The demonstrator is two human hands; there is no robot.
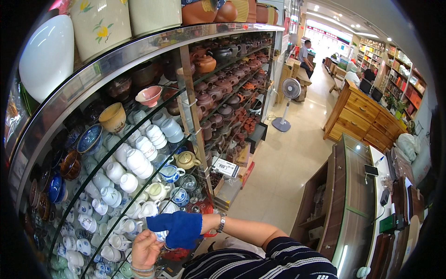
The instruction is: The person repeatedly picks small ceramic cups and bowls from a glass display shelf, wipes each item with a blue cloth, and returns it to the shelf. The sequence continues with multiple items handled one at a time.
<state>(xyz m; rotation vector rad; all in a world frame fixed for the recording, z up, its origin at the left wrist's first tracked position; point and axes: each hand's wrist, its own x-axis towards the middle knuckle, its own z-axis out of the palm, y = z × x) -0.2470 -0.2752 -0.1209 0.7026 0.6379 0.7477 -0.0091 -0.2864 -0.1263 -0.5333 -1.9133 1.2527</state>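
My left hand (144, 248), with bracelets at the wrist, pinches a small blue-and-white porcelain piece (160, 236) between thumb and fingers. A dark blue cloth (184, 231) drapes over my right hand (207, 223) and against that piece. The cloth hides most of the right hand's fingers and much of the porcelain, so its kind cannot be told. A metal-banded watch (221, 222) circles the right wrist. Just beyond both hands, white pitchers (149, 209) and a lidded blue-and-white pot (180, 196) stand on a glass shelf.
Stacked white cups (138, 163), glazed bowls (90, 138) and a pink bowl (149, 96) crowd the glass shelves. Clay teapots (223, 85) fill the farther shelves. A pedestal fan (291, 89) stands in the aisle. At right is a glass-topped counter (355, 195). People sit farther back.
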